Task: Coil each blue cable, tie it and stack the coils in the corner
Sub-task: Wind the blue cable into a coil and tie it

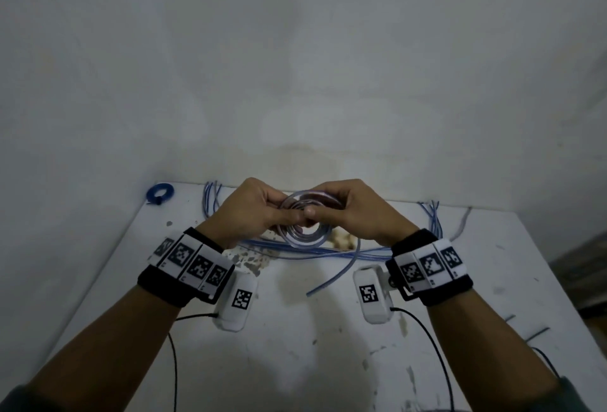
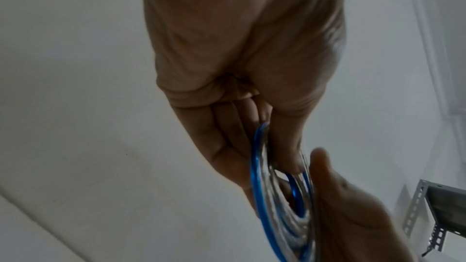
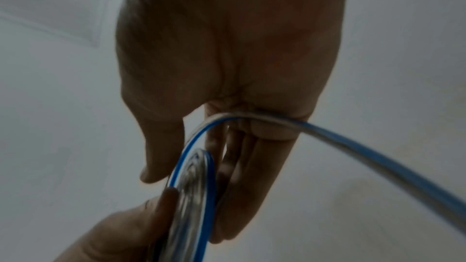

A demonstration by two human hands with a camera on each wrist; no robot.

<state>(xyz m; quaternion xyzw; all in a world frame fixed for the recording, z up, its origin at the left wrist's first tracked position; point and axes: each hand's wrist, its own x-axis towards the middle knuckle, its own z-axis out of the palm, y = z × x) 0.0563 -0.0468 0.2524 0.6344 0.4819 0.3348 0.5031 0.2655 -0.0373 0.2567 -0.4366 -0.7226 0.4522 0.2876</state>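
Your left hand (image 1: 251,211) and right hand (image 1: 349,211) pinch the coil (image 1: 303,227); slacken either thumb and the loops between them may spring apart.

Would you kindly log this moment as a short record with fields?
left hand: pinches coil
right hand: pinches coil, tail running through its fingers
coil: held above table, not yet tied
tail: hangs to table
finished coil: tied, at far left corner
loose cables: lie across table

A bare workroom: stained white table (image 1: 328,346) against blank walls (slotted metal shelving (image 2: 428,206) beside it).
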